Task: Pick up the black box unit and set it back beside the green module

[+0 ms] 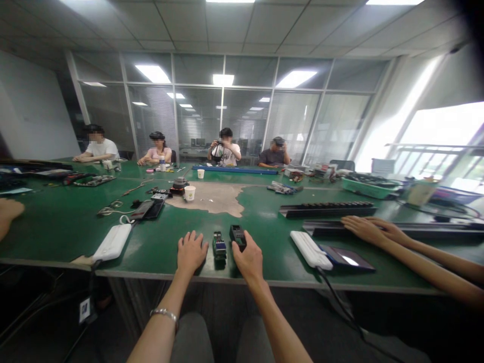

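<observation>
Near the table's front edge my left hand [192,252] rests palm down with its fingers spread, holding nothing. My right hand [249,256] grips a black rectangular housing [237,233], its thumb on the near side; part of the housing is hidden under the hand. Between both hands stands a small electronic module [219,246] with a green circuit board and a bluish-purple part. Neither hand touches this module.
White power banks [113,242] [310,249] with cables lie on both sides. Another person's hands [368,229] rest by long black rails [327,209] at right. Paper cups [190,193], a phone [142,209] and a green basket [368,185] stand farther off. Several people sit opposite.
</observation>
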Demonstrator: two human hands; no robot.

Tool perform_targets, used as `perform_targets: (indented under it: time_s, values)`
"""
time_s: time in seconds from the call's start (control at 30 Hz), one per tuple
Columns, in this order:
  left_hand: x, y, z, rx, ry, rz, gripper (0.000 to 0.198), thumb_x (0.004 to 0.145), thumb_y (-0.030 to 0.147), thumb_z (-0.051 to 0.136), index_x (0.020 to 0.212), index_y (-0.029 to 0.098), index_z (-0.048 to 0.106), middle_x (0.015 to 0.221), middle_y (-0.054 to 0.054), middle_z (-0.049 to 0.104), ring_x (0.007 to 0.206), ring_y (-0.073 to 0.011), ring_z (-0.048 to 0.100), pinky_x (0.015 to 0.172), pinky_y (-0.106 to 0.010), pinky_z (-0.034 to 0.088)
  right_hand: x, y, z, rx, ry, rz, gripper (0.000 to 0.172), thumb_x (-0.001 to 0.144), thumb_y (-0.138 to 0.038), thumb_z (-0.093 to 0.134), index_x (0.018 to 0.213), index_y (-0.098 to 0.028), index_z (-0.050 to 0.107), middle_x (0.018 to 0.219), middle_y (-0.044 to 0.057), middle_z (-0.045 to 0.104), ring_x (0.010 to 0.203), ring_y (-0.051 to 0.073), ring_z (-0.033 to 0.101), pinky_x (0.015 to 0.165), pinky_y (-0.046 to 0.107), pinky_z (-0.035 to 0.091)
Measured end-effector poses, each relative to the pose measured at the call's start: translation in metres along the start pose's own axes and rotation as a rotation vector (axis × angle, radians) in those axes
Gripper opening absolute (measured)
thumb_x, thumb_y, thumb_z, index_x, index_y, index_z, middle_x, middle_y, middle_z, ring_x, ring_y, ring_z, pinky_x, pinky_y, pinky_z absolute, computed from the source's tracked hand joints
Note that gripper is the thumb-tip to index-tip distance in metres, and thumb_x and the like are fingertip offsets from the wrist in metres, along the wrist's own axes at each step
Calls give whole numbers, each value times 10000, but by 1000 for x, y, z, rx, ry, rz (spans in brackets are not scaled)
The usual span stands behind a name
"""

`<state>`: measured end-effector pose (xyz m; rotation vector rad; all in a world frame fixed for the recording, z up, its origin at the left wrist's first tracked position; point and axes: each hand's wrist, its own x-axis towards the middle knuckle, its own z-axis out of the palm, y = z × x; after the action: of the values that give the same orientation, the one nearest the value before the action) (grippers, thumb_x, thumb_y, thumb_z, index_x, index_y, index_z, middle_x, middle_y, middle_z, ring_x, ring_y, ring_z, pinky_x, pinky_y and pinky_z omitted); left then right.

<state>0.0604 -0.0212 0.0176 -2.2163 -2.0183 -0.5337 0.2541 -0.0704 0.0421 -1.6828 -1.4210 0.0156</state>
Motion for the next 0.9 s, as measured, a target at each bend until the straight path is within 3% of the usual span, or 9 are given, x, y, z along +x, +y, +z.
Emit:
perform_targets:
  time_s: [0.3,0.6,0.7,0.9]
  values:
    - [1,-2,5,-8,14,9,475,955,496,395,1339,291,585,1494,-85,479,1394,-304,373,1132,-493,276,-12,16,16,-58,-23,2,620,861,-338,516,1397,-27,498,1320,224,601,1200,324,597,1014,402,452]
    - [1,-2,4,3,16,10,482,957,499,391,1347,287,580,1496,-86,479,1391,-302,379,1129,-493,282,-15,19,21,-72,64,-54,738,882,-439,523,1467,-11,388,1481,258,424,1388,333,400,1095,474,374]
    - [1,-2,5,-5,17,8,476,960,494,388,1344,288,581,1498,-85,476,1397,-299,372,1135,-493,273,-18,22,22,-59,77,-68,744,889,-456,523,1472,-16,382,1475,252,436,1377,324,412,1095,464,375]
    - [1,-4,7,-3,29,19,480,960,498,395,1344,278,579,1493,-91,481,1392,-299,379,1129,-495,280,-25,28,23,-54,34,-61,609,930,-409,470,1414,-40,481,1344,201,584,1219,300,557,1037,415,430]
